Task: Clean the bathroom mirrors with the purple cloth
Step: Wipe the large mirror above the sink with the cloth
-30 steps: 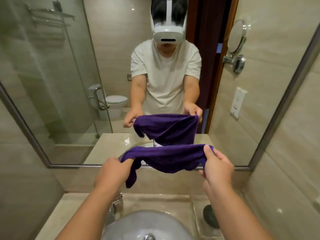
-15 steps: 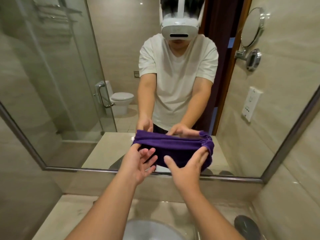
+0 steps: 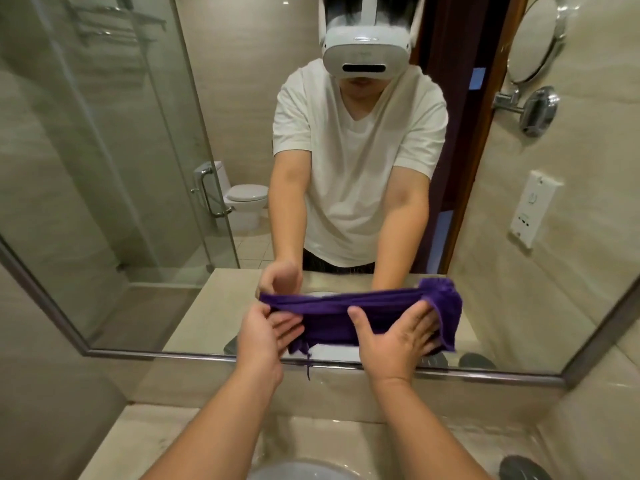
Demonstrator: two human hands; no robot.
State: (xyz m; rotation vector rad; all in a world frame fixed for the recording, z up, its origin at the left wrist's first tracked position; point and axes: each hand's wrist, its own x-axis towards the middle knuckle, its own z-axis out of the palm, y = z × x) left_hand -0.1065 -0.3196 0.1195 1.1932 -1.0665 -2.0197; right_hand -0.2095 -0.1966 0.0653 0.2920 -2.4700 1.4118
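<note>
Both of our hands are at the purple cloth (image 3: 363,317), which we have spread as a folded band against the lower edge of the big wall mirror (image 3: 145,188), just above its metal frame. To the left of the grip the glass shows only the reflected shower screen and toilet, and no wipe marks that we can make out. Our left hand (image 3: 265,336) pinches the cloth's left end, thumb on top and fingers curled under it. Between the two hands the band lies flat on the glass, with a loose thread hanging below it over the frame. Our right hand (image 3: 394,337) is spread open, palm pressing the cloth's right half onto the mirror rather than closing round it; beyond those fingers a corner of cloth flops free. Further right and well above the grip, the small round mirror (image 3: 535,39) on its wall arm is untouched. We judge the job barely begun: the cloth is only now set to the glass, nearly the whole big mirror is left to wipe, then the round one.
</note>
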